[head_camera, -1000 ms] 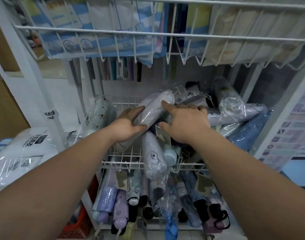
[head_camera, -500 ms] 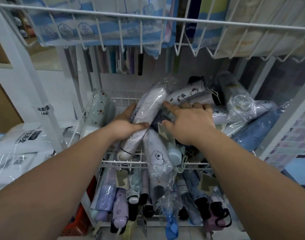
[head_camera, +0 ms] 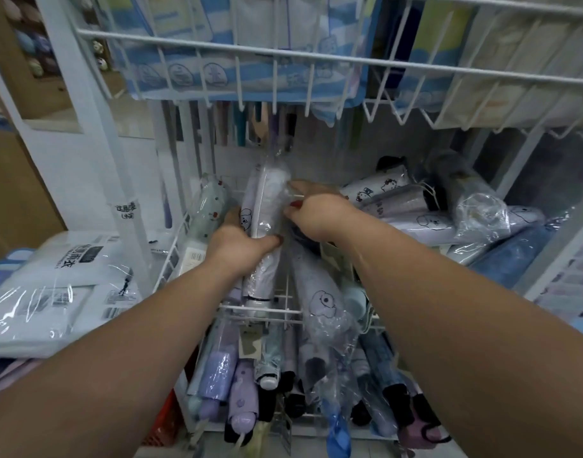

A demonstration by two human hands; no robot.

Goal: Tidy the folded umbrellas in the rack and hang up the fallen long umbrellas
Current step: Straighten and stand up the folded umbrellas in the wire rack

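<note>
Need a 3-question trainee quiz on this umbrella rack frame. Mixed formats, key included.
1. True or false: the left hand grips the pale sleeved umbrella.
2. Where in the middle basket does the blue umbrella lie? A) right side B) left side C) under the left hand
3. Fill in: the spotted umbrella at the basket's left wall is pale ____.
Key: 1 true; 2 A; 3 green.
</note>
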